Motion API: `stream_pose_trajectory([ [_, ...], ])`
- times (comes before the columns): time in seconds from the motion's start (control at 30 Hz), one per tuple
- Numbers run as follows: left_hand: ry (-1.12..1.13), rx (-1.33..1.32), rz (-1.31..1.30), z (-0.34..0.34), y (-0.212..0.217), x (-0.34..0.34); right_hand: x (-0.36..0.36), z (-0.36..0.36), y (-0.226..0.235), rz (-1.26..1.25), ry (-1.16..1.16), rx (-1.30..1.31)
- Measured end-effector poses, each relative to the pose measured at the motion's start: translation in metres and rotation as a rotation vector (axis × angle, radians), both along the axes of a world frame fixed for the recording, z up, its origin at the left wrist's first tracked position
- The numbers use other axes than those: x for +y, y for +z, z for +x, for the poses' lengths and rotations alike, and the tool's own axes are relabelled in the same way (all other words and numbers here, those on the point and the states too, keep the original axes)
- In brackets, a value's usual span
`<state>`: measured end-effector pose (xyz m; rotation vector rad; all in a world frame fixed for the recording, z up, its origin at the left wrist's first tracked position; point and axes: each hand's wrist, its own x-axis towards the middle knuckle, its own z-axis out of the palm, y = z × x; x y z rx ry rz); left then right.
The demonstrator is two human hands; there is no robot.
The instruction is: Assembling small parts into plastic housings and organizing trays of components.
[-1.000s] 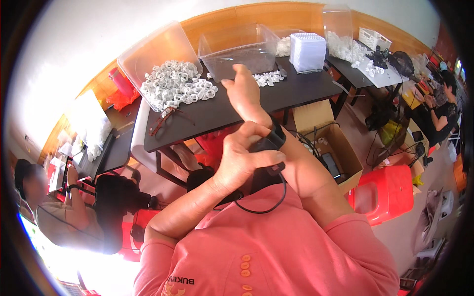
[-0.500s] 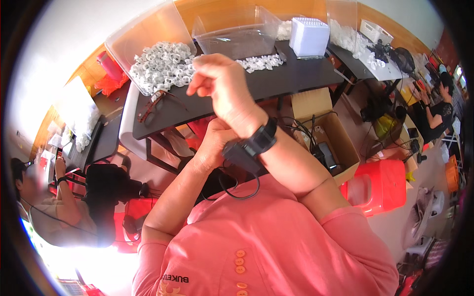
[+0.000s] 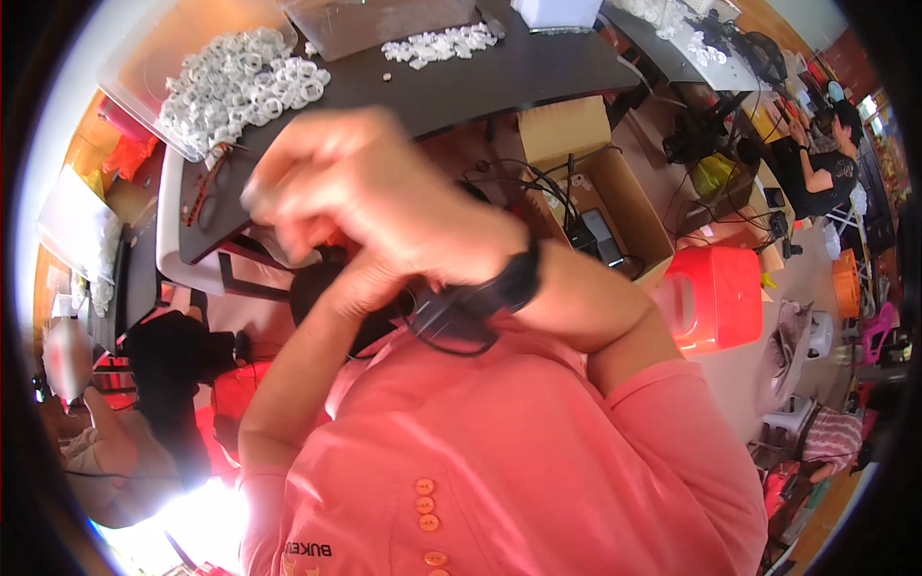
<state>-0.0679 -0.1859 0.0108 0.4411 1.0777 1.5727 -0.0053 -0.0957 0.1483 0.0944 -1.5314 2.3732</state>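
My right hand [image 3: 351, 187] is raised in front of the near table edge, its bent fingers smeared by motion. A black strap [image 3: 521, 281] circles my right wrist. Beneath that wrist, a dark box-shaped device [image 3: 449, 319] hangs with a looped black cable. My left hand [image 3: 370, 280] comes up from the left against the underside of the right wrist, beside the device. Its fingers are hidden, so I cannot see whether it grips anything.
A black table [image 3: 547, 72] bears a tipped clear bin with grey-white rings [image 3: 240, 82], small white pieces [image 3: 442, 45] and glasses [image 3: 197, 200]. An open cardboard box [image 3: 629, 216] and red stool [image 3: 725, 298] stand right. Another person [image 3: 120, 437] sits left, one more [image 3: 831, 158] far right.
The view has shifted, so the table sits higher and farther left. My right hand has dropped away from the ring pile toward the near table edge. The left hand stays by the right wrist.
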Motion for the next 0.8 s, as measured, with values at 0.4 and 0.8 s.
stream_pose_trajectory([
  [0.4, 0.105, 0.712, -0.303, -0.097, -0.103, 0.072, 0.176, 0.134, -0.114, 0.449, -0.405, -0.821],
  [0.8, -0.216, 0.948, -0.058, -0.052, -0.131, 0.18, 0.224, 0.222, -0.15, 0.277, -0.602, -1.119],
])
